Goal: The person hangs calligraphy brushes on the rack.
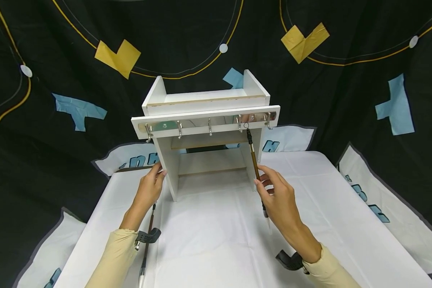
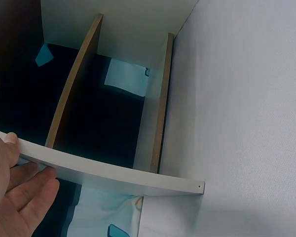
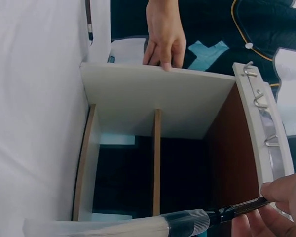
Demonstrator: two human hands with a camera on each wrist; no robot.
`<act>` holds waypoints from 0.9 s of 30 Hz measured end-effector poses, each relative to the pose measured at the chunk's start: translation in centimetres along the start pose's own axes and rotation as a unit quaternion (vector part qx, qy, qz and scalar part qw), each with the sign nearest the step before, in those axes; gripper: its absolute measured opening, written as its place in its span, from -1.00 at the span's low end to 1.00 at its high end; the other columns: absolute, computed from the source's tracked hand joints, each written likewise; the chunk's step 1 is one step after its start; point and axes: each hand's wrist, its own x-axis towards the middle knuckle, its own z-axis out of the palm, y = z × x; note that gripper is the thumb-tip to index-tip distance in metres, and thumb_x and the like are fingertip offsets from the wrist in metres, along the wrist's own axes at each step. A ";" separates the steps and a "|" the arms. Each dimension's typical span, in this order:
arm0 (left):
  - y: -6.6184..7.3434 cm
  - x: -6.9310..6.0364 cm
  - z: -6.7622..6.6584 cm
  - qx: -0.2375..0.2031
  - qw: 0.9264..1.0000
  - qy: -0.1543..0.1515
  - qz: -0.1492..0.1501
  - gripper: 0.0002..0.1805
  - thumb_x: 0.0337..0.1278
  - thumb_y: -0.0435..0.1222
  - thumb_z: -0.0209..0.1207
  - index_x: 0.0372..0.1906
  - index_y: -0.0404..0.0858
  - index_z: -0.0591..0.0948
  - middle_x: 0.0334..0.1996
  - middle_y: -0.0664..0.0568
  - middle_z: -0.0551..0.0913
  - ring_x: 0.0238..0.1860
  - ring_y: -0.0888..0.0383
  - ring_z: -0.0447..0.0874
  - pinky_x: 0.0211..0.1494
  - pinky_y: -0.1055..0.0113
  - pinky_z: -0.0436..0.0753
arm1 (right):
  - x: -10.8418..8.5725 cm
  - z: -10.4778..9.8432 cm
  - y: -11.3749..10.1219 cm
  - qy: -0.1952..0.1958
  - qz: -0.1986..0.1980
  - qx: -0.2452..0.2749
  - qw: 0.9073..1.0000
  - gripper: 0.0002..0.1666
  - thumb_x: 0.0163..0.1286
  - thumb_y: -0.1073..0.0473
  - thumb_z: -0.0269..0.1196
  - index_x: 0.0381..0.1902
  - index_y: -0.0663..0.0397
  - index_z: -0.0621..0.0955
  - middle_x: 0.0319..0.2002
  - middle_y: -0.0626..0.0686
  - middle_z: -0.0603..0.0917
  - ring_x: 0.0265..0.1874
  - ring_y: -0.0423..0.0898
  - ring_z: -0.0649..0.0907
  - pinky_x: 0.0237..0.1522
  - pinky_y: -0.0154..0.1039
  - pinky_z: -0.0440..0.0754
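Observation:
A white wooden shelf (image 1: pixel 212 160) stands on the table, with a rail of several metal hooks (image 1: pixel 210 125) across its upper front. My left hand (image 1: pixel 150 186) holds the edge of the shelf's left side panel (image 2: pixel 113 173), thumb on the front edge and fingers on the outer face. Between thumb and fingers, my right hand (image 1: pixel 279 198) pinches a brown-handled calligraphy brush (image 1: pixel 254 158), tip down. Its wire loop is level with a hook near the rail's right end; whether it hangs on that hook I cannot tell. Pale bristles (image 3: pixel 138 227) show inside a clear cover.
Another calligraphy brush (image 1: pixel 149 240) lies on the white tablecloth (image 1: pixel 209 248) left of the shelf, beside my left forearm. Behind the table hangs a black curtain (image 1: pixel 187 36) with yellow and blue tape pieces and a yellow cord.

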 end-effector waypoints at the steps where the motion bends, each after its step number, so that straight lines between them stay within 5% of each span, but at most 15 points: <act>1: 0.0 0.0 0.0 -0.001 1.000 0.001 0.002 -0.46 0.74 -0.21 -0.07 0.62 -0.27 0.27 0.50 -0.34 0.42 0.38 -0.34 0.56 0.34 -0.26 0.61 | 0.0 0.2 0.1 -0.001 0.001 0.001 1.000 -0.45 0.43 0.31 0.43 0.34 0.07 0.61 -0.14 0.07 0.75 -0.20 -0.08 0.76 -0.29 -0.16 0.80; 27: 0.0 0.0 0.1 -0.006 1.000 0.002 0.003 -0.46 0.74 -0.24 -0.08 0.62 -0.29 0.26 0.49 -0.35 0.42 0.38 -0.36 0.55 0.33 -0.24 0.63 | -0.4 2.1 0.8 -0.020 0.022 0.005 1.000 -0.48 0.47 0.27 0.41 0.35 0.09 0.60 -0.13 0.08 0.74 -0.20 -0.06 0.75 -0.27 -0.15 0.80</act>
